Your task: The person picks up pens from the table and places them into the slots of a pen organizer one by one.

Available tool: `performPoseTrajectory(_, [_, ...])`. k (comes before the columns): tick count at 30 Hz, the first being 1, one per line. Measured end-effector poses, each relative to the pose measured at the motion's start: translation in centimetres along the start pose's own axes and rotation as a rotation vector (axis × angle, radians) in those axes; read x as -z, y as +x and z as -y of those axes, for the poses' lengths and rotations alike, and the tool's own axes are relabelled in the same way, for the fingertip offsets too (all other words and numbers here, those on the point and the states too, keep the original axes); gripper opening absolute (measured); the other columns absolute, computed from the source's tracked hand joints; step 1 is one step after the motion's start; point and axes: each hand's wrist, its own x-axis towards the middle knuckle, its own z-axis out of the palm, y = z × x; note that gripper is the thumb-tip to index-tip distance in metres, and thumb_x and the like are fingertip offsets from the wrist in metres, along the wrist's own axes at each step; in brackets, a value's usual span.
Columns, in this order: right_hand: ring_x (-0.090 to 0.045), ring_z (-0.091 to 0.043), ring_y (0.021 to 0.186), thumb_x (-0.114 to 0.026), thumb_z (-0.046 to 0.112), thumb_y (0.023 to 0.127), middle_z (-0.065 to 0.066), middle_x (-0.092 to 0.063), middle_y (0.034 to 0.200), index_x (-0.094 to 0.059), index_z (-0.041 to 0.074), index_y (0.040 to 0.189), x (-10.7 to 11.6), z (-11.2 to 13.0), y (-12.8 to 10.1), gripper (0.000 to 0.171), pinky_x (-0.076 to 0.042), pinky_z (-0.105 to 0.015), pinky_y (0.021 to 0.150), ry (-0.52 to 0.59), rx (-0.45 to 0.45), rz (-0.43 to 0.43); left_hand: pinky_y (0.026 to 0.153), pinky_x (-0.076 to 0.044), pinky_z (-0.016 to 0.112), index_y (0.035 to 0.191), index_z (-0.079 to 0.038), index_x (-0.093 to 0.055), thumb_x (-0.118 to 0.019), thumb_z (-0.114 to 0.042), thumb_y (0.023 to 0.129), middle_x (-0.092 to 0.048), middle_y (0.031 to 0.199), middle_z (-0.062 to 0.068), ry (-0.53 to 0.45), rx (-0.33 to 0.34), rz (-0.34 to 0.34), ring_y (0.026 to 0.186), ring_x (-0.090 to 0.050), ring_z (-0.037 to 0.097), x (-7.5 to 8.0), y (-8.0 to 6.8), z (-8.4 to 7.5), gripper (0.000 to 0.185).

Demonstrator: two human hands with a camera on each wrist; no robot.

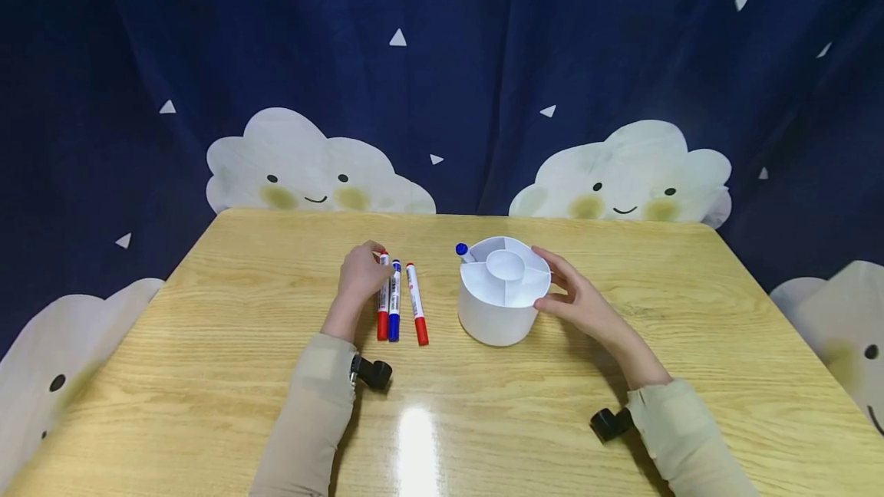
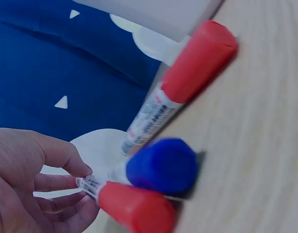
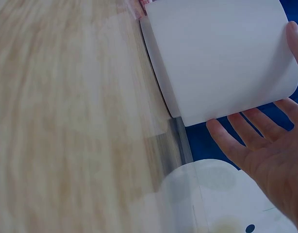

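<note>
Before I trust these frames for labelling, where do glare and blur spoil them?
Head view: sharp, with a bright glare streak on the table near its front edge. Left wrist view: the markers' caps are soft and close. Right wrist view: the tabletop is smeared, the white holder clearer.

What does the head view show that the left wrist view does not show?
Only the head view shows the right hand touching the white round holder, a blue-capped marker standing in it, and the whole table. Only the left wrist view shows the fingers pinching the red marker close up. Both show the left hand and three markers: two red, one blue.
</note>
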Motion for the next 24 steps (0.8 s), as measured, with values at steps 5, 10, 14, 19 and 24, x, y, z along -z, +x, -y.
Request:
performPoseTrajectory(5, [-0.041, -0.009, 0.120, -0.064, 0.008, 0.083, -0.011, -0.031, 0.143, -0.025, 0.018, 0.144, 0.1, 0.0, 0.0, 0.073, -0.045, -0.024, 0.089, -0.008, 0.002, -0.002, 0.062, -0.045, 0.028, 0.116, -0.004, -0.052, -0.060, -0.012, 0.079, -0.058, 0.099, 0.014, -0.061, -0.003, -0.027, 0.078, -0.054, 0.023, 0.8, 0.0, -0.2, 0.039])
performPoseTrajectory(10, [-0.041, -0.009, 0.121, -0.064, 0.008, 0.083, -0.011, -0.031, 0.143, -0.025, 0.018, 0.144, 0.0, -0.1, 0.1, 0.073, -0.045, -0.024, 0.090, -0.006, 0.002, 0.001, 0.061, -0.043, 0.028, 0.118, -0.005, -0.052, -0.060, -0.011, 0.078, -0.057, 0.100, 0.014, -0.078, -0.036, -0.069, 0.078, -0.052, 0.024, 1.5, -0.1, -0.7, 0.041])
performPoseTrajectory(14, [-0.041, -0.010, 0.120, -0.064, 0.008, 0.083, -0.011, -0.031, 0.143, -0.025, 0.018, 0.144, 0.0, 0.0, 0.1, 0.073, -0.045, -0.024, 0.090, -0.005, 0.000, 0.001, 0.063, -0.043, 0.030, 0.119, -0.006, -0.051, -0.059, -0.011, 0.076, -0.055, 0.101, 0.013, -0.111, -0.063, -0.100, 0.080, -0.051, 0.025, 1.9, -0.3, -1.4, 0.043])
performPoseTrajectory(19, [-0.042, -0.009, 0.120, -0.063, 0.008, 0.083, -0.011, -0.031, 0.143, -0.025, 0.017, 0.144, 0.0, 0.0, 0.0, 0.072, -0.045, -0.024, 0.089, -0.001, 0.002, 0.002, 0.064, -0.043, 0.031, 0.119, -0.007, -0.050, -0.059, -0.011, 0.076, -0.054, 0.103, 0.012, -0.157, -0.096, -0.141, 0.082, -0.051, 0.025, 2.2, -0.5, -2.2, 0.044])
performPoseTrajectory(24, [-0.042, -0.008, 0.119, -0.063, 0.006, 0.083, -0.012, -0.031, 0.143, -0.025, 0.016, 0.144, 0.0, 0.0, 0.0, 0.072, -0.046, -0.025, 0.088, 0.009, 0.012, 0.006, 0.063, -0.045, 0.031, 0.119, -0.008, -0.050, -0.060, -0.010, 0.076, -0.054, 0.105, 0.011, -0.210, -0.141, -0.172, 0.080, -0.053, 0.024, 2.5, -1.0, -3.2, 0.043])
